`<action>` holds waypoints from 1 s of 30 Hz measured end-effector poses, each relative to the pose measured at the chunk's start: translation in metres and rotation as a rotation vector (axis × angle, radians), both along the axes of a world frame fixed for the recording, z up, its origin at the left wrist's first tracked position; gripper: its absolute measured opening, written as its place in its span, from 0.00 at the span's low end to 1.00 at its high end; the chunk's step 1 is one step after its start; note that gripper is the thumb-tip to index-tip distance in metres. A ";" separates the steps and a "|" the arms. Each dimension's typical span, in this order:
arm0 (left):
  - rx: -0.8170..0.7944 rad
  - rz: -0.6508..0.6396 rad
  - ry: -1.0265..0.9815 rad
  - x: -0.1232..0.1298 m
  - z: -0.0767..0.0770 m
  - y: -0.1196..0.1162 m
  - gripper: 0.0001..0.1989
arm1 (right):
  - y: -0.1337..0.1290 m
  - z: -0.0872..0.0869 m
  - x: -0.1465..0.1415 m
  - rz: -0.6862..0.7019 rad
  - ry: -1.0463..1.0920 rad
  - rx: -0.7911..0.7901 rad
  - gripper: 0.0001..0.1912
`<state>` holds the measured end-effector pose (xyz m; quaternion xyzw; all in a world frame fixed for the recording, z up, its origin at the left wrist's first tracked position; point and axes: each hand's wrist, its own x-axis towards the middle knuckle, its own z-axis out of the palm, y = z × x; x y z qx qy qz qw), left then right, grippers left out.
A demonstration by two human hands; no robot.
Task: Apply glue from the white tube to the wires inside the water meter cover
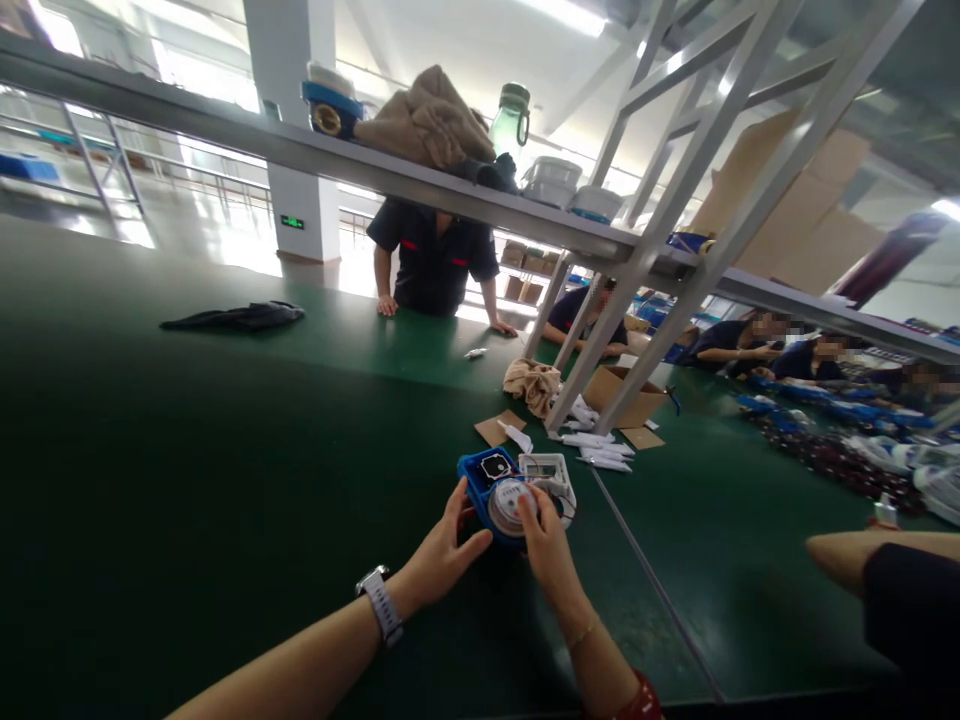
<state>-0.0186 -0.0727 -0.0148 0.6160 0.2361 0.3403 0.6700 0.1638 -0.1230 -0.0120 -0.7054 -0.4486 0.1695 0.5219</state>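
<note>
Head view looks along a long green desk point(225, 450) in a bright factory hall, under a metal shelf rail point(300, 150) carrying a brown cloth point(424, 120) and a green bottle point(510, 120). Across the desk stands a co-worker point(435, 260) in a dark shirt, both hands on its edge, and more seated workers point(750, 340) line the far right. Nearer lie a cardboard box point(619, 395), a beige rag point(532, 385) and loose white plastic pieces point(600, 450). Closest in is a blue water meter housing point(480, 490), its long axis running sideways: blue end to the left, white plastic frame point(544, 475) to the right, round dial point(510, 505) between. Whether it rests on the desk or is lifted slightly, I cannot tell. The left hand point(442, 560) grips the near left edge with fingers spread. The right hand point(547, 560), nearer the dial and frame, presses its fingertips onto the dial's near side.
</note>
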 end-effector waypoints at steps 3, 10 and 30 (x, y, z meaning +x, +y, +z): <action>-0.030 0.140 -0.054 -0.010 0.005 0.016 0.49 | 0.014 -0.001 -0.041 0.078 0.066 0.007 0.32; -0.089 0.440 -0.011 -0.047 0.022 0.065 0.48 | 0.042 0.000 -0.120 0.291 0.197 -0.005 0.38; 0.322 0.481 0.296 -0.078 0.020 0.106 0.37 | 0.030 0.045 -0.025 0.527 -0.086 -0.263 0.20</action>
